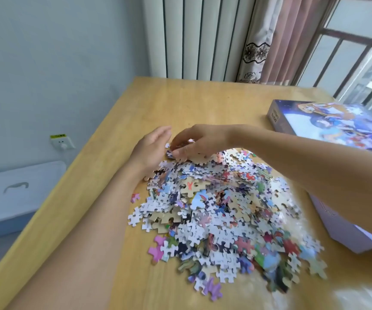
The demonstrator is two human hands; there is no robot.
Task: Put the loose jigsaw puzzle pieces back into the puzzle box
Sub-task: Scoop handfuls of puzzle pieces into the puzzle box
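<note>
The table (180, 104) is showing a plain honey-yellow wood tone, and the pile (220, 211) on it is reading mostly white and pale grey, mixed with blue, red, green, tan, pink and purple pieces. The lid (337, 124) is carrying a blue and white cartoon print with purple sides, while the box (346, 231) is showing pale lavender. The curtain (276, 41) is showing dusty pink beside a cream panel with black floral embroidery; the wall (57, 63) is pale grey-blue.
</note>
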